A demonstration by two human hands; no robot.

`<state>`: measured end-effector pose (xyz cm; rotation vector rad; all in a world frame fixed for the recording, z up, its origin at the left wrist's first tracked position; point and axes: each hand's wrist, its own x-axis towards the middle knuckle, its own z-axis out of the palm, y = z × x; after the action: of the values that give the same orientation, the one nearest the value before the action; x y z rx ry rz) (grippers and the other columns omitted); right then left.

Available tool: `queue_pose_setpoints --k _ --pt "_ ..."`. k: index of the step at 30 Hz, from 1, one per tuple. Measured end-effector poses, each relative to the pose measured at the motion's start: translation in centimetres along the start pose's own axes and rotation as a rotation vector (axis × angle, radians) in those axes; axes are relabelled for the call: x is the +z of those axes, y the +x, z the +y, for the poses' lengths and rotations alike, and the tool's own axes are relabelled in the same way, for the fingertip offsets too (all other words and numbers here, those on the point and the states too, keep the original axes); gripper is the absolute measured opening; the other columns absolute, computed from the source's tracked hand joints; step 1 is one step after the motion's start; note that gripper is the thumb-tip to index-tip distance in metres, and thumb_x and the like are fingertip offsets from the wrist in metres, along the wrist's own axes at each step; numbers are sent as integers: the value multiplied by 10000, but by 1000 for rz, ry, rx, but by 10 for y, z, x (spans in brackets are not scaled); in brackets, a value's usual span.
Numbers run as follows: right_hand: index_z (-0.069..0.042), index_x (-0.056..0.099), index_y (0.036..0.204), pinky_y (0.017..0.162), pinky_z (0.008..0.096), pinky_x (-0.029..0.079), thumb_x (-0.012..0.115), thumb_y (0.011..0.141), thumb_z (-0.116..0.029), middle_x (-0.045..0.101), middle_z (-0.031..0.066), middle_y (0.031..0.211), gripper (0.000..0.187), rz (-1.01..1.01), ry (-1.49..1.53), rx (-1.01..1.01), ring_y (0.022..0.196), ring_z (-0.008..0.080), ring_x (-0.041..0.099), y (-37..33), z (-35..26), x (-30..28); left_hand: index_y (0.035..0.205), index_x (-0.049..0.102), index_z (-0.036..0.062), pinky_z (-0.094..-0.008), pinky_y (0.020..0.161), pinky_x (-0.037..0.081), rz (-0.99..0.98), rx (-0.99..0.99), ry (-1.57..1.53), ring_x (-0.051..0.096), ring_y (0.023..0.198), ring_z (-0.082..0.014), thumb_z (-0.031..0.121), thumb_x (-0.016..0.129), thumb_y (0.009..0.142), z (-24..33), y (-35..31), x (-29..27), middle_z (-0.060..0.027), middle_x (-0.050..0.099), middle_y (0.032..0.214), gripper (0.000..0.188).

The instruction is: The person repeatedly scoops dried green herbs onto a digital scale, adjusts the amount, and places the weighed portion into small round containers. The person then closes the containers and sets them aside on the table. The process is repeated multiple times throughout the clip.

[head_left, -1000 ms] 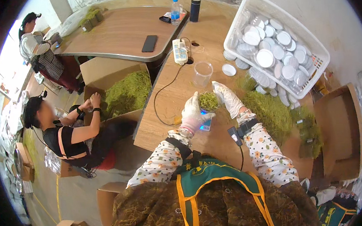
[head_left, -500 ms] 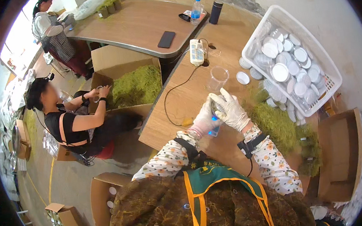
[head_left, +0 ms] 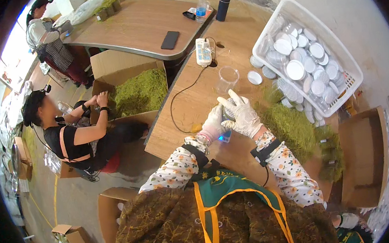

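My left hand, in a white glove, is curled round the left side of a small round greyish container. My gloved right hand closes on its other side, with some fingers extended over the top. Gloves hide most of the container. Just beneath my hands, a small device with a blue-lit display rests on the wooden table. Beyond them stands an open clear plastic jar, and a white-rimmed round lid lies to its right.
A white basket of round lids stands at right, beside a heap of yellow-green dried plant strands. A power strip lies at the back, its cable crossing the table. At left, a co-worker sits by a carton of strands.
The whole view has shifted slightly. My hands stay on the container, and my right fingers have changed position a little. The seated co-worker's hands have come closer together by the carton.
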<state>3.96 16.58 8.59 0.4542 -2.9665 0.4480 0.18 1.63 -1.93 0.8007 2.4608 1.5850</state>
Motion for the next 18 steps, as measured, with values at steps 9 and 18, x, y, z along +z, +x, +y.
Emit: queue_pose_setpoints --k 9,18 --pt "-126 549 1418 1130 402 398 775 784 -117 511 165 1440 673 217 804 54 1391 290 439 12 -2 -38 1486 384 17 -407 1137 372 -142 -331 -779 464 1355 -354 549 682 868 6 6 -52 -228 470 1458 868" --pt "-165 533 1431 1167 520 289 411 864 -809 339 295 1521 866 61 72 -601 1394 451 365 -18 -50 -130 1383 538 152 -534 785 547 -419 -665 -1642 623 1168 -305 642 435 971 82 -23 -95 -97 617 1350 648"
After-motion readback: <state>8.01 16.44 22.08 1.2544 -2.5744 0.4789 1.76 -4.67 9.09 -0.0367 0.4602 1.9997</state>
